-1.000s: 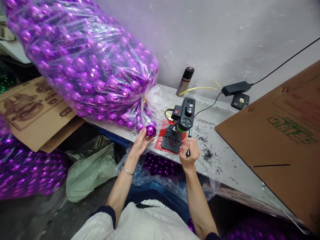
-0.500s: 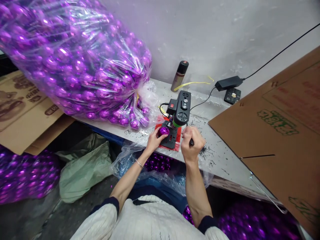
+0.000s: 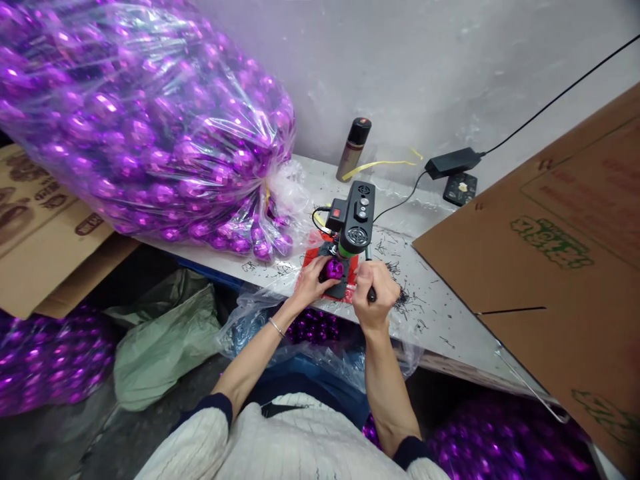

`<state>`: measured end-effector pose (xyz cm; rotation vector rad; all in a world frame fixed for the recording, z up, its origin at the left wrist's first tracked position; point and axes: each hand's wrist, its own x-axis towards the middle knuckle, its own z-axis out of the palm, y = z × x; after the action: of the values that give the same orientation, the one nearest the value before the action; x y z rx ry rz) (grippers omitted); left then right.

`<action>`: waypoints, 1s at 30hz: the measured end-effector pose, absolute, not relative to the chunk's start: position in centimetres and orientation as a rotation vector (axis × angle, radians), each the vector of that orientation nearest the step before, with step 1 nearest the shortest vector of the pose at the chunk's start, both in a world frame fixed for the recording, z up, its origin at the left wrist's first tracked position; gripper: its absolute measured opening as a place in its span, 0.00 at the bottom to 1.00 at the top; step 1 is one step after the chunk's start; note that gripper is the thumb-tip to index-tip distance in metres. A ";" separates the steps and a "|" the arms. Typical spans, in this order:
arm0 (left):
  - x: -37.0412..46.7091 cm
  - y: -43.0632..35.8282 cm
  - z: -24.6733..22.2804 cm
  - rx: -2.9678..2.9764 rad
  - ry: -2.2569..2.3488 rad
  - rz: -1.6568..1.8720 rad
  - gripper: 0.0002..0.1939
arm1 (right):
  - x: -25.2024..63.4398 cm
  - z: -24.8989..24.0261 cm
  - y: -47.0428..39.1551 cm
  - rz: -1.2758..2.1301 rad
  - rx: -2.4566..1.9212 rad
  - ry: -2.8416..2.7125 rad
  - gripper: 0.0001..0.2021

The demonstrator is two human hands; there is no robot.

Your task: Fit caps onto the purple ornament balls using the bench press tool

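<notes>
Your left hand (image 3: 311,283) pinches one shiny purple ball (image 3: 335,268) between the thumb and fingers. The ball is at the front of the machine (image 3: 359,213), over its black base plate (image 3: 341,291) and just below its green collar (image 3: 345,252). Your right hand (image 3: 375,292) is curled in a fist around the handle (image 3: 371,295), at the right front of the machine. From this overhead angle you cannot tell whether the ball touches the plate or the part above it.

Step in hand, as judged from this position: setting the ball in place beneath the machine's head, with the handle gripped. The next move calls for a steady left hand. Align the ball squarely under the head, keep your fingertips out from between the two, and only then apply smooth, even force to the handle. A round, glossy ball may roll if pinched off-centre.

Check the surroundings. A red sheet (image 3: 309,257) lies under the machine. A tied bag of purple balls (image 3: 175,147) stands to its left, a spray can (image 3: 353,152) behind it. Thin black scraps (image 3: 403,295) lie to its right; farther right of it is a cardboard box (image 3: 555,267).
</notes>
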<state>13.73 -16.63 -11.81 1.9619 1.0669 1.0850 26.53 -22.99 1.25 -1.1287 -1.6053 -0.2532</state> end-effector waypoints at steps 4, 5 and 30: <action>13.6 -16.1 -12.0 1.950 1.013 1.091 0.33 | 26.5 1.1 -23.1 -0.239 -1.142 -1.596 0.10; 13.6 -16.1 -12.0 1.952 1.007 1.092 0.33 | 26.5 1.1 -23.2 -0.236 -1.139 -1.596 0.10; 13.5 -16.4 -13.0 1.978 1.025 1.096 0.33 | 26.2 -2.8 -23.2 -0.290 -1.080 -1.565 0.10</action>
<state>13.54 -16.40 -12.97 1.9776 1.0248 1.0957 26.18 -23.22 -2.84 -1.0801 -1.5648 -0.2901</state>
